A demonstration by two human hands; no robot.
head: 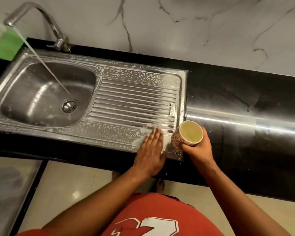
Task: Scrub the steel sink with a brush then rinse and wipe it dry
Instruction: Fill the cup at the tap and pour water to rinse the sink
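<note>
From the head camera we looked down on the steel sink (92, 103), set in a black counter (237, 92), its basin at our left and the ribbed drainboard (134, 103) at our right. The tap (32, 16) was running into the basin, and soap foam speckled the rim and the ridges. Our left hand (152, 149) lay flat, fingers straight, on the near edge of the drainboard, gripping nothing and pressing into the suds. Our right hand (196, 147) curled round a patterned mug (187, 133), held at the drainboard's right corner. We judged the wet, soapy steel stiff but slick, so a flat palm suited it better than a pinch. The mug looked breakable and slippery, best gripped round its body.
</note>
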